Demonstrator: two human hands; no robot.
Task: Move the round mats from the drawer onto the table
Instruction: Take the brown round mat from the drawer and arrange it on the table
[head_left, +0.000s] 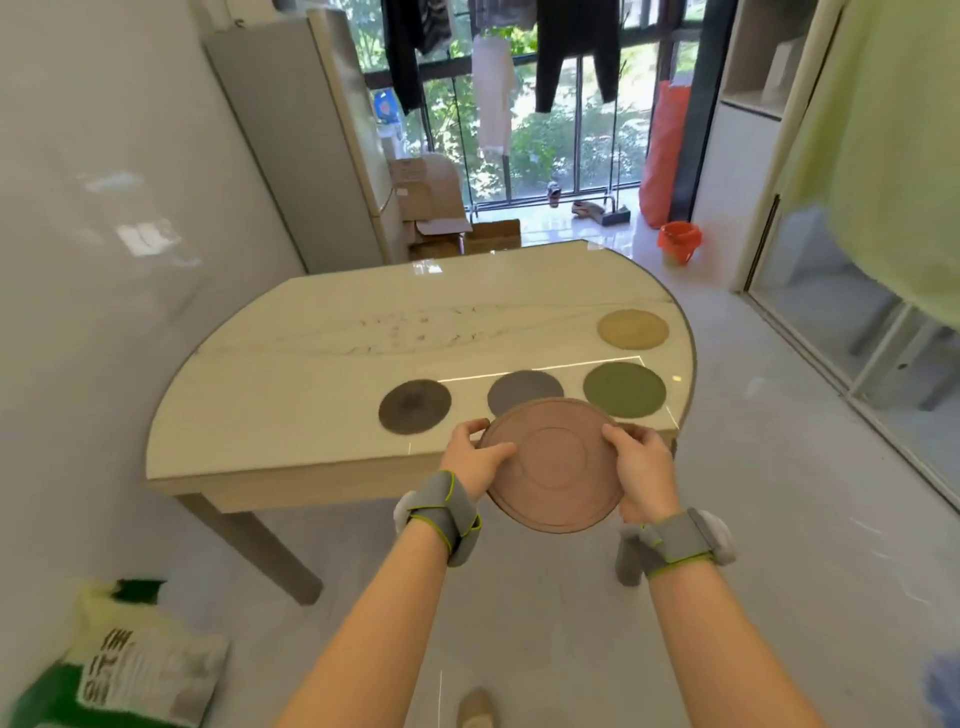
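Head view: round reddish-brown ribbed mat (555, 465) pinched at opposite edges, my left hand (475, 457) and right hand (644, 475) each with a clenched grip on it, keeping it level above the pale half-round worktop (311, 364), near its front edge. Four round mats lie there: dark brown (414, 405), grey (524, 389), green (623, 389), tan (632, 329).

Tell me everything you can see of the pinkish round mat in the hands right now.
The pinkish-brown mat is a flat disc with concentric raised rings, looking moulded and stiff. It is held in the air, tilted toward the camera, over the table's near edge. The left hand grips its left rim, the right hand its right. It hides part of the grey mat.
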